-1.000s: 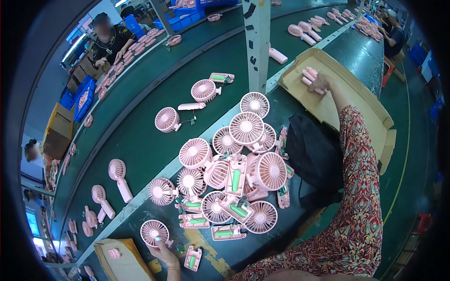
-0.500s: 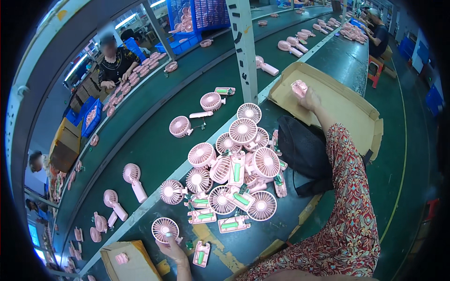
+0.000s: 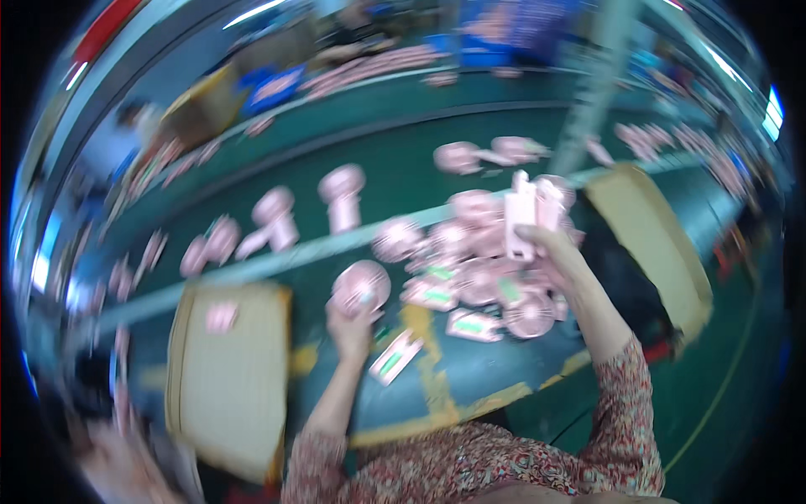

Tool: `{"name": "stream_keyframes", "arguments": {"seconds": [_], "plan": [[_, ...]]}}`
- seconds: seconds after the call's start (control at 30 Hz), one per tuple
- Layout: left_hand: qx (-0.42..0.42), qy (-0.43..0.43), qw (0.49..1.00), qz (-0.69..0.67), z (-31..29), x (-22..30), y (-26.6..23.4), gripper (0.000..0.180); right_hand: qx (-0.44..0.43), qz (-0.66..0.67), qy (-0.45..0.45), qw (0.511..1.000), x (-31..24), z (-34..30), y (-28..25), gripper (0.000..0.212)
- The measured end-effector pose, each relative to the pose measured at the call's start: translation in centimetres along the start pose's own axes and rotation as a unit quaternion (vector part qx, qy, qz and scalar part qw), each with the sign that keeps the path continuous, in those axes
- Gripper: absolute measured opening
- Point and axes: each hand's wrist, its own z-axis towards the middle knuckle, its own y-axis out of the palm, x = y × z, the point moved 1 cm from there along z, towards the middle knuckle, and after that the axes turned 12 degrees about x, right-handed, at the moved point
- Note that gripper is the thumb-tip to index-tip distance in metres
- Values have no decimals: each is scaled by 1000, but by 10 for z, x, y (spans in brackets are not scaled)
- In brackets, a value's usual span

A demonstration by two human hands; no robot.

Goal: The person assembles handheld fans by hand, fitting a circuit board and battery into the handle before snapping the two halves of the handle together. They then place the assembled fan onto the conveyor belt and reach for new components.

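My left hand (image 3: 351, 328) is closed on a round pink fan head (image 3: 363, 286) with a slatted grille, at the middle of the bench. Just right of it lies an open pink handle half (image 3: 396, 357) with a green battery cell in it. My right hand (image 3: 546, 242) grips pale pink handle covers (image 3: 520, 220), held upright above a heap of fans; motion blur hides how many. In the heap are pink fan heads (image 3: 529, 315) and open handle halves (image 3: 474, 325) with green cells, partly covered by my right hand and its covers.
A cardboard tray (image 3: 227, 395) at left holds a small pink part (image 3: 221, 317). Right of the heap are a black bag (image 3: 621, 269) and another cardboard tray (image 3: 659, 244). Fans (image 3: 342, 197) lie on the green belt beyond a metal rail. Another person's hand (image 3: 117, 458) is at lower left.
My right hand has moved left from the right-hand cardboard tray to above the heap, carrying pink covers. My left hand still holds the fan head. The view has swung left and blurred.
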Motion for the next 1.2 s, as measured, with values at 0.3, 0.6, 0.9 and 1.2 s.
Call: {"name": "stream_keyframes", "arguments": {"seconds": [0.3, 0.6, 0.9, 1.2], "plan": [[-96, 217, 971, -16, 30, -108, -16, 44, -294, 6, 254, 921, 108, -74, 270, 46], [-99, 144, 976, 130, 6, -31, -31, 63, -217, -240, -89, 942, 128, -91, 308, 79], [6, 119, 993, 21, 15, -17, -25, 47, -25, -370, -212, 904, 153, -75, 144, 39], [-156, -112, 959, -207, -18, 29, -50, 36, -114, -262, -49, 957, 174, -97, 95, 53]]}}
